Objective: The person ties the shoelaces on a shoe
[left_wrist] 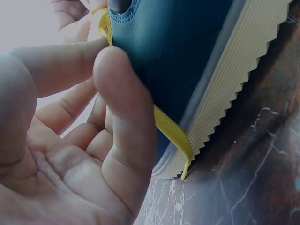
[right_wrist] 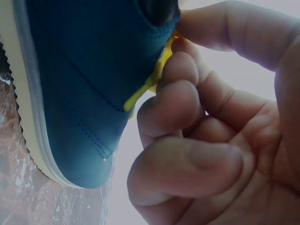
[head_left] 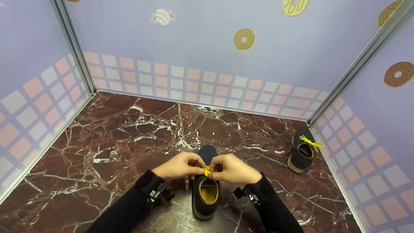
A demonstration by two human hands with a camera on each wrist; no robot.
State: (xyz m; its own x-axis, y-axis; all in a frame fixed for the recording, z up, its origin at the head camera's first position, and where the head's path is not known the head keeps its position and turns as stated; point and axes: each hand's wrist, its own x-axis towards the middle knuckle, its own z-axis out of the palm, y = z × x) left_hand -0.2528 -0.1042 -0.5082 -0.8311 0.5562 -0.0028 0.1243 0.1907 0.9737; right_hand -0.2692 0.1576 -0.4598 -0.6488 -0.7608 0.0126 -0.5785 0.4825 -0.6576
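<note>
A dark shoe (head_left: 207, 154) with a yellow lining stands on the floor, toe pointing away from me. Both hands meet over its yellow shoelace (head_left: 207, 170). On the left side, my left hand (head_left: 179, 166) pinches the lace between thumb and forefinger; in the left wrist view a loose lace end (left_wrist: 174, 132) hangs down past the thumb over the pale ridged sole (left_wrist: 234, 79). My right hand (head_left: 235, 170) pinches the lace from the other side, its remaining fingers curled. A short piece of lace (right_wrist: 143, 91) lies against the shoe's side in the right wrist view.
A second dark shoe (head_left: 299, 160) stands at the right near the wall, its yellow lace (head_left: 309, 141) tied in a bow. Patterned panels (head_left: 200, 48) enclose the marbled red-brown floor (head_left: 129, 129) at the back and both sides.
</note>
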